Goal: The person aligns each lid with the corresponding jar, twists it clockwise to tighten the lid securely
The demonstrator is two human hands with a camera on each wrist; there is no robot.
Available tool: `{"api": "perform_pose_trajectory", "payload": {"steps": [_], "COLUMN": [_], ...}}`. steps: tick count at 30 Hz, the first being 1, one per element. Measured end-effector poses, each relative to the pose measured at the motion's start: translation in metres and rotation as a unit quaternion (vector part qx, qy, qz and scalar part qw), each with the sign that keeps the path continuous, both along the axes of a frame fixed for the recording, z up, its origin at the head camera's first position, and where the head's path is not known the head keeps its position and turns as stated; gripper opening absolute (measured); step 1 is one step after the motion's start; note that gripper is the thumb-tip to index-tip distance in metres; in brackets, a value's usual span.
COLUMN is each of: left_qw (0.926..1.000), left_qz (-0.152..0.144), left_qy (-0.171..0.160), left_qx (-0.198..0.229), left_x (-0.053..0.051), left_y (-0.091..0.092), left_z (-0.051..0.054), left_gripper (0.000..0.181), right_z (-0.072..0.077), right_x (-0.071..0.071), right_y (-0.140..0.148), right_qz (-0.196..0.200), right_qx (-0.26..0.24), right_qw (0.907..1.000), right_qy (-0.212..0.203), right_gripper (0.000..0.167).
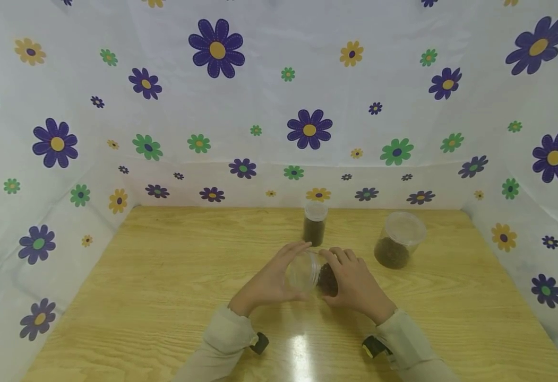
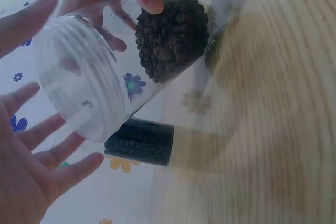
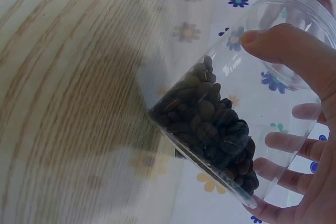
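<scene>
A clear plastic jar (image 1: 302, 270) is tilted on its side between the two hands, just above or touching the table. Dark coffee beans (image 3: 210, 129) lie toward its base. My right hand (image 1: 357, 284) grips the jar's body, with the thumb on one side and the fingers round the other. Around the jar's ridged, clear lid end (image 2: 73, 77), my left hand (image 1: 271, 281) is spread with its fingers nearly straight. Some left fingertips (image 2: 76, 140) are close to the rim; whether they touch it I cannot tell.
Behind the hands stands a slim lidded jar (image 1: 314, 231) with dark contents. A wider clear jar (image 1: 400, 239), partly filled with dark beans, stands to the right. The wooden table (image 1: 164, 265) is bordered by flowered white cloth (image 1: 259, 95) at the back and both sides.
</scene>
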State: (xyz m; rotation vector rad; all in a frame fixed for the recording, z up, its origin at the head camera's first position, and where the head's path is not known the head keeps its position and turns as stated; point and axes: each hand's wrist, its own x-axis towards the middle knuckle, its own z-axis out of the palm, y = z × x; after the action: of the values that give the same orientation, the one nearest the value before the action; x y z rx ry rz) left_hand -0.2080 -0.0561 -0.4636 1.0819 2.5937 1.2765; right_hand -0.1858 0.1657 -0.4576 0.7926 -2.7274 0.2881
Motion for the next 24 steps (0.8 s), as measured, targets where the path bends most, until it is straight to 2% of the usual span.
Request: {"api": "perform_pose_trajectory", "payload": {"steps": [3,6,9,13,17,24], "left_qw": [0.9996,0.9969,0.9911,0.985,0.982,0.9828], "left_qz": [0.025,0.057,0.096,0.14,0.156,0.153], "left_qy": [-0.012,-0.052,-0.089,-0.101,-0.107,-0.103], "left_qx": [0.0,0.015,0.024,0.012,0.002,-0.009], "left_x": [0.003,0.007,0.01,0.012,0.014,0.015], "left_y": [0.001,0.003,0.004,0.008,0.012,0.012], "left_z": [-0.001,0.0,0.001,0.003,0.008,0.012], "left_gripper": [0.089,0.082,0.077,0.079,0.077,0.075], "right_z": [0.0,0.0,0.001,0.0,0.0,-0.001], "right_x": [0.0,0.0,0.001,0.001,0.001,0.0], "right_y": [0.0,0.0,-0.001,-0.001,-0.001,0.0], "right_qz": [-0.001,-0.001,-0.001,-0.002,-0.002,0.001], "right_qx": [-0.005,-0.01,-0.009,-0.006,-0.007,-0.01], "right_qw": [1.0,0.9999,0.9999,1.0,0.9999,0.9999], "right_qy": [-0.004,-0.006,-0.006,-0.006,-0.007,-0.009], "right_gripper": [0.094,0.094,0.094,0.093,0.094,0.094]}}
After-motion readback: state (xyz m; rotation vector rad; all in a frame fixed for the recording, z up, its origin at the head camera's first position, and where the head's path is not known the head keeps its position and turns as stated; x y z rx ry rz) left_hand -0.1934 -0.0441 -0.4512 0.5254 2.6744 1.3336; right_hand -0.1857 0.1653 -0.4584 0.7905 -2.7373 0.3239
